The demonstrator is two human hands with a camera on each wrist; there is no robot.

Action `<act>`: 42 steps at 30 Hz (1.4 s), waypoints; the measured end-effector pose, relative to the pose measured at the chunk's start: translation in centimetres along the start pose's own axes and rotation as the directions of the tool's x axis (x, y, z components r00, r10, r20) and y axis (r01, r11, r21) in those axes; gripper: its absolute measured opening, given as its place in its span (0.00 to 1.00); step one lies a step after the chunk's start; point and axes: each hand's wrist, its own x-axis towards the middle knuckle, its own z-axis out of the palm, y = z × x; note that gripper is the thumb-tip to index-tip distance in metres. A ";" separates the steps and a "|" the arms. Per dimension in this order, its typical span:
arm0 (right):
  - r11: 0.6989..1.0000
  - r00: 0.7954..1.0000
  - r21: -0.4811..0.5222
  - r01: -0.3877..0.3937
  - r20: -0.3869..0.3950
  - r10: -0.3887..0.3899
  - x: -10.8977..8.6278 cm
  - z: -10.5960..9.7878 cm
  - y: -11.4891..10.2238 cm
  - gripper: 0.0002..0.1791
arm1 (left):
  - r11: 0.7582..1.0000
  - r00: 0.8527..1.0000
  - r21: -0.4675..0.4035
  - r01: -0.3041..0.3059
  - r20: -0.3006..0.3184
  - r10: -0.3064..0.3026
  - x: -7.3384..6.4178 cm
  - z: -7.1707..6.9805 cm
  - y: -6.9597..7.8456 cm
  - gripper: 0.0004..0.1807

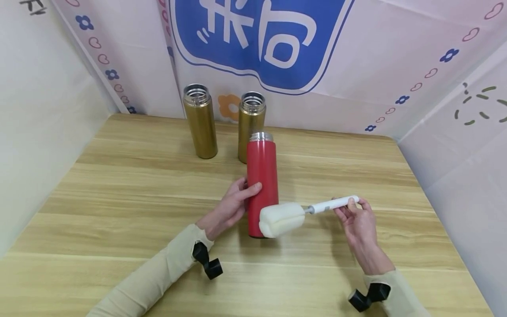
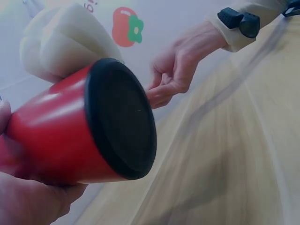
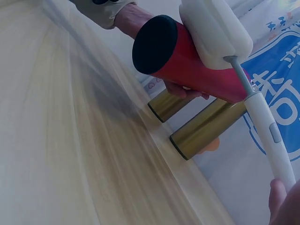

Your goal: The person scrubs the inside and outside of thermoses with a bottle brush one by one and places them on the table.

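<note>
My left hand (image 1: 231, 204) grips a red thermos bottle (image 1: 262, 176) around its middle, the thumb across its front. The bottle has no lid, and its steel threaded mouth points up and away. In the left wrist view its black base (image 2: 123, 119) faces the camera, raised off the table. Between thumb and fingers, my right hand (image 1: 359, 224) pinches the end of the white handle of a sponge bottle brush (image 1: 282, 219). The brush's white sponge head lies in front of the bottle's lower part in the head view; whether they touch, I cannot tell.
Two gold thermos bottles, one at the left (image 1: 201, 125) and one partly behind the red bottle (image 1: 251, 115), stand lidless near the back of the wooden table (image 1: 138, 189). A printed cloth backdrop (image 1: 356, 88) hangs right behind the table, with white side walls.
</note>
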 end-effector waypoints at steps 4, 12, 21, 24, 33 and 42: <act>1.000 1.000 0.009 0.005 -0.020 -0.005 0.4 0.4 0.0 0.03 | 1.000 1.000 0.004 0.003 0.010 -0.003 -0.3 0.0 0.2 0.28; 1.000 1.000 0.002 0.020 -0.016 -0.020 1.0 1.7 -0.4 0.04 | 1.000 1.000 -0.004 -0.007 0.023 0.008 -0.4 0.1 0.6 0.33; 0.992 0.997 0.101 0.073 -0.032 -0.071 2.9 2.9 -1.5 0.03 | 0.999 0.994 0.035 0.005 0.105 -0.009 -0.6 0.1 0.4 0.37; 0.978 0.994 0.178 0.108 -0.042 -0.102 3.6 3.3 -1.8 0.05 | 0.998 0.992 0.054 0.011 0.123 -0.017 -0.6 0.2 0.3 0.34; 0.927 0.978 0.313 0.205 -0.092 -0.185 4.1 4.5 -2.0 0.08 | 1.000 0.989 0.013 0.016 0.144 -0.018 -0.3 0.3 0.0 0.31; 0.910 0.976 0.352 0.219 -0.083 -0.203 3.7 5.2 -2.2 0.09 | 0.999 0.994 0.031 0.027 0.104 -0.030 -0.2 0.5 0.0 0.33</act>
